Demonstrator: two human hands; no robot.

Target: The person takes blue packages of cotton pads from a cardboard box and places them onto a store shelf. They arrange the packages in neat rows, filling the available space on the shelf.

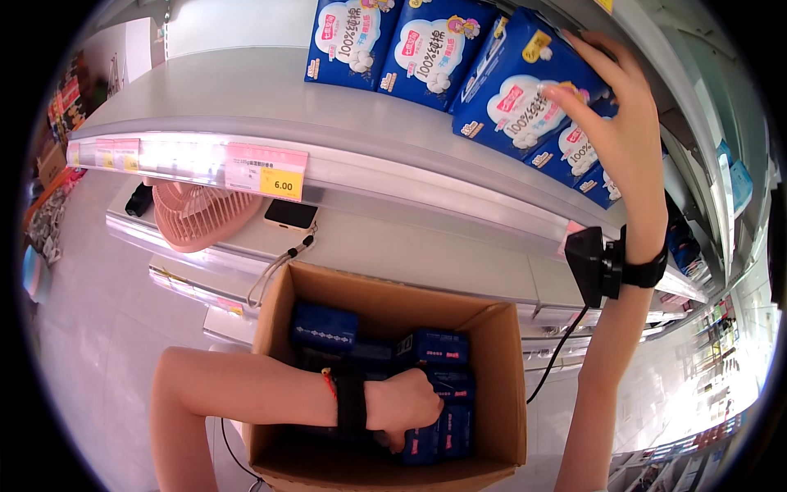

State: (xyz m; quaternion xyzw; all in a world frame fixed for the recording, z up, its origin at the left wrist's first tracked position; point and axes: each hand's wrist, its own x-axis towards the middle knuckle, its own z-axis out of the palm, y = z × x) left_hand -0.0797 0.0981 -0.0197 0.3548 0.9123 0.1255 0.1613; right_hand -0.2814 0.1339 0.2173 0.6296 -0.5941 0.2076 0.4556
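A row of blue sanitary pad packs [428, 54] stands on the upper shelf. My right hand [621, 98] is spread at the row's right part, thumb and fingers against a tilted blue pack [522, 92] that overlaps the ones beside it; whether it grips the pack is unclear. Below the shelf is an open cardboard box [393, 283] with several smaller-looking blue packs [439, 346] inside. My left hand [406, 403] reaches into the box, fingers curled at the packs on its right side. Its fingertips are mostly hidden, so its hold cannot be told.
The upper shelf's front edge [381, 175] carries price tags [267, 171]. On the lower shelf lie a pink fan [200, 209] and a phone [291, 214] with a strap. Black cables hang near both arms. A camera [593, 265] is strapped to my right wrist.
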